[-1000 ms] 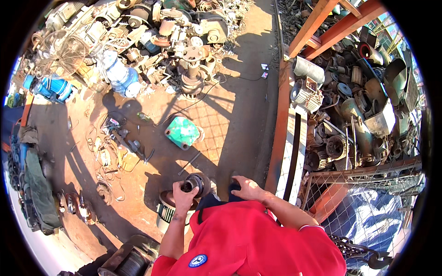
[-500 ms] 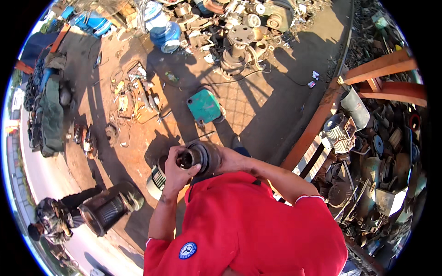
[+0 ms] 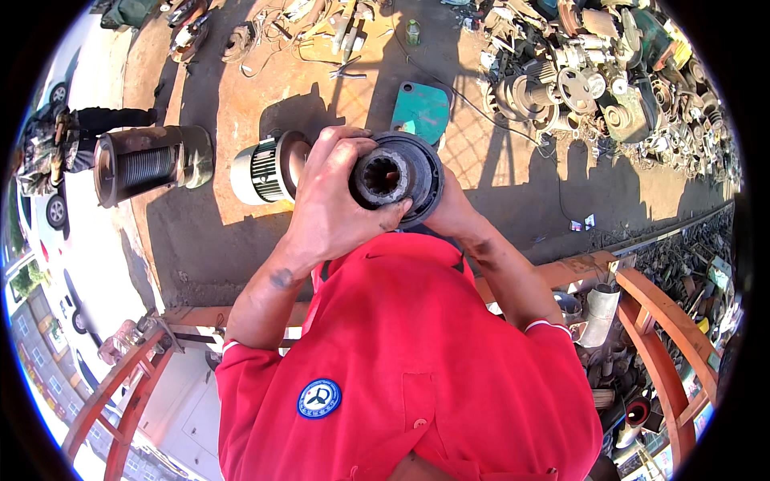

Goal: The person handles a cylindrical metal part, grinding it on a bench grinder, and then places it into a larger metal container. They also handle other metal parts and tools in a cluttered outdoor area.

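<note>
I hold a dark round metal part [image 3: 421, 187] up in front of my red shirt. It has a toothed bore, seen end-on. My left hand [image 3: 337, 192] grips its left side, fingers curled over and thumb along the lower edge. My right hand [image 3: 451, 207] is at its right and behind it, mostly hidden by the part. A finned motor [image 3: 261, 168] lies just beyond my left hand, and a green metal plate [image 3: 421, 110] lies on the ground above the part.
A co-worker [image 3: 48, 148] is at the left beside a cylindrical wire spool [image 3: 144, 164]. Scrap metal heaps [image 3: 609, 88] fill the upper right, tools and wires [image 3: 333, 32] lie at the top, orange beams [image 3: 666, 337] frame the lower sides, and parked cars [image 3: 56, 212] stand at far left.
My right hand moved from empty onto the part's right side. The part is lifted higher and closer, held in both hands, and the view has swung round, shifting the surroundings.
</note>
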A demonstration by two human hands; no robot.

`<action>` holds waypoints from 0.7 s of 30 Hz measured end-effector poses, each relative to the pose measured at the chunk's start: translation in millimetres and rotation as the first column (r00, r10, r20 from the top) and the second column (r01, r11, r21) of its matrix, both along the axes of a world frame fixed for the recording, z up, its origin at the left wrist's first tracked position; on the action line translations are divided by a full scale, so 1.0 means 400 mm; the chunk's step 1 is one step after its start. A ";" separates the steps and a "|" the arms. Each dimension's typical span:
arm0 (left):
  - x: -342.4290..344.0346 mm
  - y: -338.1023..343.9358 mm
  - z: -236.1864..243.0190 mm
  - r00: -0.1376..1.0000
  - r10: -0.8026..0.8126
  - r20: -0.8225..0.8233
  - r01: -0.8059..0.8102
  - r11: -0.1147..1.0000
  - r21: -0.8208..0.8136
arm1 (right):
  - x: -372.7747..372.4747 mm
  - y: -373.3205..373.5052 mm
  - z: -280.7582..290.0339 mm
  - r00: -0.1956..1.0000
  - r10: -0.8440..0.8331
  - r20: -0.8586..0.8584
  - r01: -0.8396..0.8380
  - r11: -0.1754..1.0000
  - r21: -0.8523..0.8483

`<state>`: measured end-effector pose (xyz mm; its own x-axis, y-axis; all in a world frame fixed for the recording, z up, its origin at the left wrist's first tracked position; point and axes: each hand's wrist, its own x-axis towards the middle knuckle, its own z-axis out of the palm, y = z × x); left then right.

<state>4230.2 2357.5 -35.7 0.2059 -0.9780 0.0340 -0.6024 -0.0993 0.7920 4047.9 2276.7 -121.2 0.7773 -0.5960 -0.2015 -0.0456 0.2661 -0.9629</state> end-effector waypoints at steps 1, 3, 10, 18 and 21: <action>0.025 0.002 -0.006 0.999 0.004 0.040 -0.002 0.999 -0.047 | 0.029 -0.005 -0.010 1.000 0.011 -0.008 -0.011 1.000 0.012; 0.080 0.012 -0.024 0.993 0.021 0.114 -0.005 0.990 -0.140 | 0.084 -0.008 -0.026 0.999 0.036 -0.033 -0.035 0.999 0.033; 0.234 0.069 -0.026 0.986 0.162 0.036 -0.160 0.986 -0.056 | 0.255 0.009 -0.013 0.988 0.139 -0.061 -0.138 0.990 0.030; 0.370 0.110 -0.073 0.991 0.123 -0.060 -0.130 0.984 -0.125 | 0.390 0.051 -0.024 0.989 0.123 -0.081 -0.121 0.992 0.031; 0.394 0.116 -0.067 0.990 0.133 -0.052 -0.138 0.982 -0.127 | 0.424 0.063 -0.020 0.989 0.114 -0.099 -0.105 0.990 0.093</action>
<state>4387.9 2403.9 -62.4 0.3400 -0.9289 0.1468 -0.5558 -0.0726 0.8282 4217.3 2301.8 -129.2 0.8088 -0.4854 -0.3321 -0.1776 0.3367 -0.9247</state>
